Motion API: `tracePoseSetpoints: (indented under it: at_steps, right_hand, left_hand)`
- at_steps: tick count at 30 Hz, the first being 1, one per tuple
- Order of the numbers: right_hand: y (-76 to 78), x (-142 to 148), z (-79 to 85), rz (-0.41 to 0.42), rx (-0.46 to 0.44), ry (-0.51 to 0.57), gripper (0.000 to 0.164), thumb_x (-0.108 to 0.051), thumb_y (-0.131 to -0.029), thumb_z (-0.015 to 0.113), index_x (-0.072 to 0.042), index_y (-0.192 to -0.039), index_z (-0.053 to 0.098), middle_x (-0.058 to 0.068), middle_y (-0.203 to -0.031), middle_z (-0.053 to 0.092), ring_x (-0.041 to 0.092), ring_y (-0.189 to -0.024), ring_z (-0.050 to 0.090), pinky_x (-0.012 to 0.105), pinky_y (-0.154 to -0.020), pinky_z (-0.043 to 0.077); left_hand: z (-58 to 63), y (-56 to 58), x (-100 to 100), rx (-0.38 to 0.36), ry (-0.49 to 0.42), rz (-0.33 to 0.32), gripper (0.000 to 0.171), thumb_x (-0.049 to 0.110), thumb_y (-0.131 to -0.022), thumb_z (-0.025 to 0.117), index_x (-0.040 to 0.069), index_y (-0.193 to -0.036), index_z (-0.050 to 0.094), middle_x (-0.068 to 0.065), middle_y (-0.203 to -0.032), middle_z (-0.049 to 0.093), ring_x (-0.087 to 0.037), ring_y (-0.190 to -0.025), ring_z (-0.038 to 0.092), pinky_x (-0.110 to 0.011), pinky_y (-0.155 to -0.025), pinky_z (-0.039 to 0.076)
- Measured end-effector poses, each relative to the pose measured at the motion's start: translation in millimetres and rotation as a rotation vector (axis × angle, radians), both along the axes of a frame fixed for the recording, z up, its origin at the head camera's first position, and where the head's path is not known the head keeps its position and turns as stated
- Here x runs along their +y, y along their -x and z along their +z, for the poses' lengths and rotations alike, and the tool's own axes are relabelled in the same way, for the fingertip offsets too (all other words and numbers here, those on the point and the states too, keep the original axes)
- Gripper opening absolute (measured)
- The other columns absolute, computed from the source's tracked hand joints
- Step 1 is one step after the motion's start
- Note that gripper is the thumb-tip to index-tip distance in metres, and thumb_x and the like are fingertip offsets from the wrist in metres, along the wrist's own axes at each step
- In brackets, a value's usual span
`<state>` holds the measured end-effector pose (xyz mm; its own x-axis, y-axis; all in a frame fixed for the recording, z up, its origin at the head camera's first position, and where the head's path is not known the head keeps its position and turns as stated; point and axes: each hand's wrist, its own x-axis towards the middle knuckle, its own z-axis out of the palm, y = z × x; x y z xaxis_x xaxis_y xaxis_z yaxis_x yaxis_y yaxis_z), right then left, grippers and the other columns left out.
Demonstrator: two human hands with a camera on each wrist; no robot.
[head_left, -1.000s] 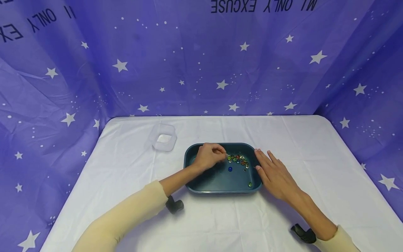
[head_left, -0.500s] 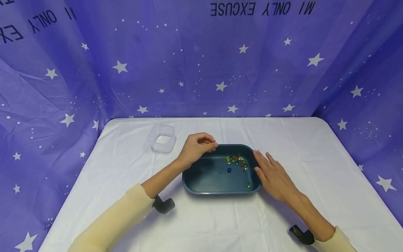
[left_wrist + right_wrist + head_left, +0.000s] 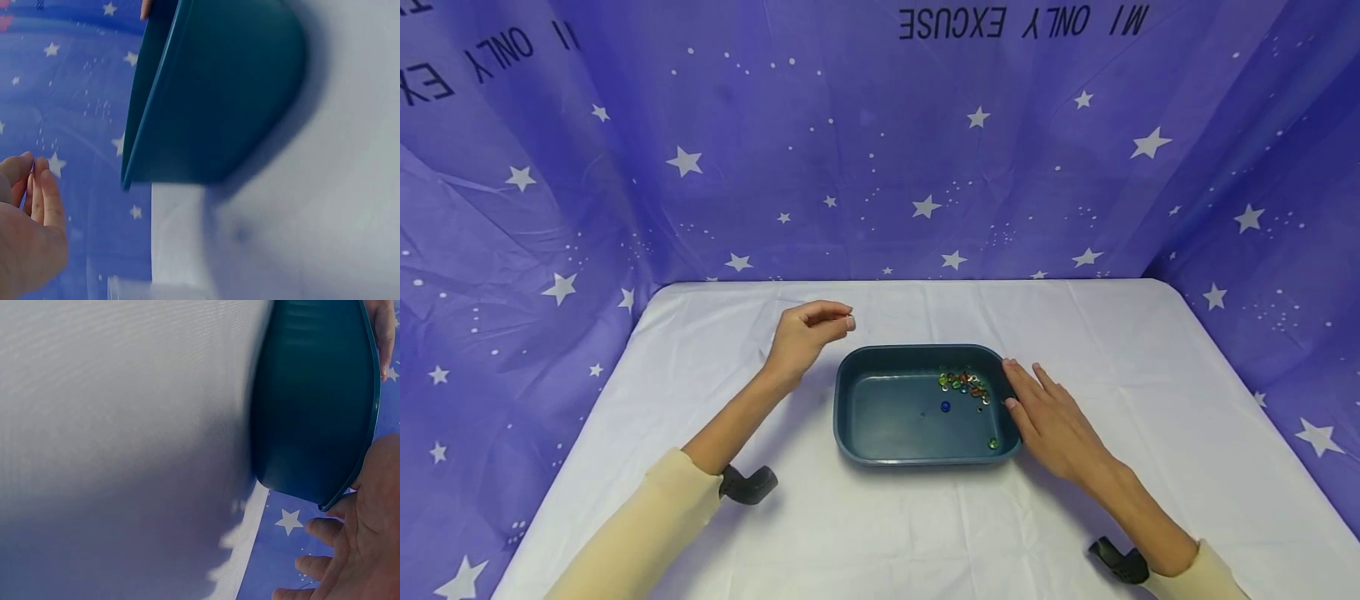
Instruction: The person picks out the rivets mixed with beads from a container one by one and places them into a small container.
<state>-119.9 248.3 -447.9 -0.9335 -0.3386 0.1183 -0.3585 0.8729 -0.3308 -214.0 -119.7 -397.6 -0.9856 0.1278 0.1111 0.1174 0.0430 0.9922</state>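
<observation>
My left hand is in the air to the left of the tray, thumb and fingertips pinched together. A tiny pale glint shows at the tips; the piece itself is mostly covered by the fingers. In the left wrist view, that hand appears beyond the tray's end. The dark teal tray holds several small glass beads, bunched toward its back right. A blue bead and a green bead lie apart from them. My right hand rests straight-fingered against the tray's right rim, thumb over the edge.
A clear plastic box shows its edge at the bottom of the left wrist view; in the head view the left hand covers it. White cloth covers the table, and a purple star-printed curtain hangs behind.
My left hand has lifted from beside the beads, over the tray's back rim, and moved left to above the clear box, fingers still pinched. My right hand has stayed at the rim.
</observation>
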Motion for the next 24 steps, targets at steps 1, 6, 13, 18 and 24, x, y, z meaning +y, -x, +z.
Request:
tracePoseSetpoints:
  at_steps: [1,6,13,18,24]
  right_hand:
    - [0.0,-0.1,-0.2,0.000,0.000,-0.001,0.055,-0.032,-0.109,0.037,-0.005,-0.157,0.029,0.015,-0.160,0.030,0.045,-0.145,0.020,0.068,-0.109,0.021]
    - [-0.1,-0.5,0.1,-0.006,-0.002,-0.027,0.056,-0.033,-0.109,0.036,-0.006,-0.158,0.028,0.015,-0.160,0.028,0.043,-0.147,0.017,0.069,-0.109,0.018]
    - [-1.1,-2.4,2.9,-0.020,0.022,-0.106,0.056,-0.035,-0.109,0.035,-0.010,-0.159,0.025,0.014,-0.162,0.026,0.041,-0.149,0.012,0.071,-0.109,0.011]
    - [-2.1,-2.9,4.8,-0.025,0.034,-0.120,0.056,-0.034,-0.109,0.036,-0.011,-0.159,0.025,0.014,-0.162,0.024,0.041,-0.149,0.010,0.070,-0.111,0.007]
    - [-2.4,-3.4,4.6,-0.036,0.028,-0.126,0.059,-0.039,-0.109,0.035,-0.012,-0.160,0.023,0.013,-0.163,0.022,0.040,-0.150,0.008,0.070,-0.111,0.000]
  left_hand:
    - [-0.1,1.0,-4.5,0.008,0.014,0.009,0.026,0.008,-0.090,0.075,-0.006,-0.112,0.071,-0.012,-0.097,0.072,-0.020,-0.087,0.070,-0.031,-0.084,0.056]
    - [-0.3,5.6,-28.2,0.048,0.073,0.064,0.024,0.009,-0.090,0.075,-0.004,-0.110,0.072,-0.010,-0.096,0.073,-0.022,-0.089,0.070,-0.030,-0.082,0.056]
    - [-6.5,11.7,-60.5,0.096,0.210,0.177,0.027,0.014,-0.091,0.076,-0.005,-0.110,0.072,-0.007,-0.093,0.074,-0.019,-0.088,0.071,-0.022,-0.078,0.054]
    - [-13.3,14.4,-74.5,0.100,0.276,0.248,0.027,0.015,-0.090,0.076,-0.004,-0.109,0.073,-0.007,-0.092,0.074,-0.010,-0.084,0.068,-0.019,-0.076,0.052]
    - [-21.1,17.5,-80.7,0.061,0.282,0.287,0.026,0.016,-0.090,0.077,-0.002,-0.108,0.073,-0.003,-0.089,0.073,-0.007,-0.081,0.068,-0.019,-0.075,0.051]
